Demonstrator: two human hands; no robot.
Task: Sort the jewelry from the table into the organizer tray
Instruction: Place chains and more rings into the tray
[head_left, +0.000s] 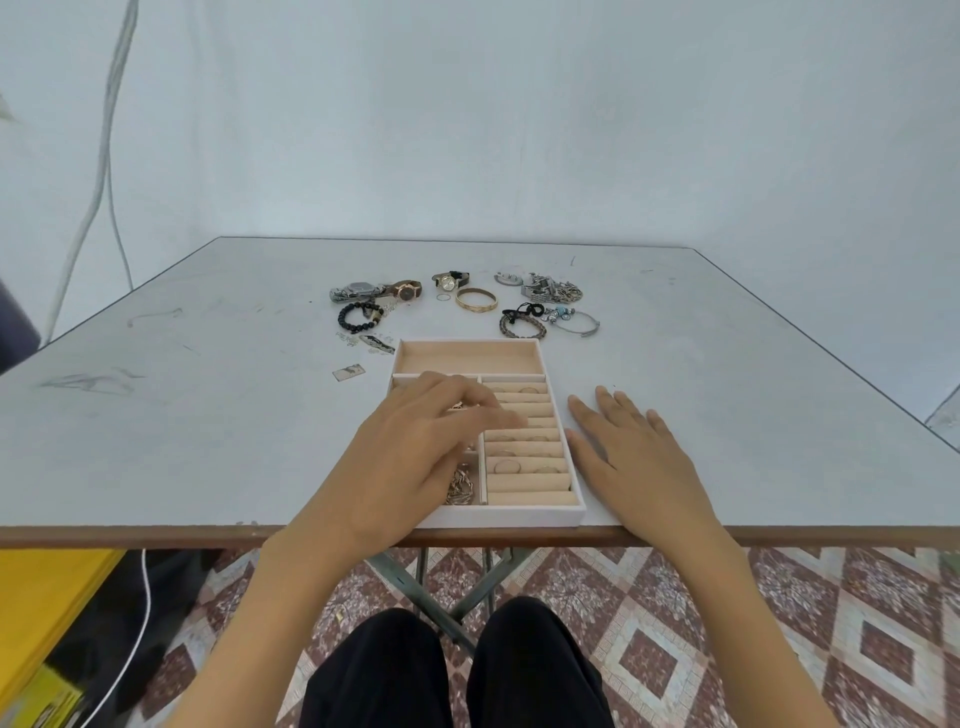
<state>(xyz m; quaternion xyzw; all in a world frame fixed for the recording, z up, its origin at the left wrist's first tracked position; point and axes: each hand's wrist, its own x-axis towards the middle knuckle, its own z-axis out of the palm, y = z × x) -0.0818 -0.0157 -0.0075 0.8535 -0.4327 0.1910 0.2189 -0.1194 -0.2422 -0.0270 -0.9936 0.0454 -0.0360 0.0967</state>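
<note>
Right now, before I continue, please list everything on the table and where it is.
table: one, white, under everything
organizer tray: one, white with beige lining, near edge
rings: several, gold, in tray's right rolls
chains: one heap, gold-toned, tray's near-left compartment
watches: three, silver, rose-gold, gold, beyond tray
bangle: one, gold, beyond tray
bead bracelet: one, black, beyond tray, left
braided bracelet: one, brown, beyond tray, right
silver pieces: one heap, far right
left hand: one, over tray's left compartments, blurred
right hand: one, flat on table, right of tray
</note>
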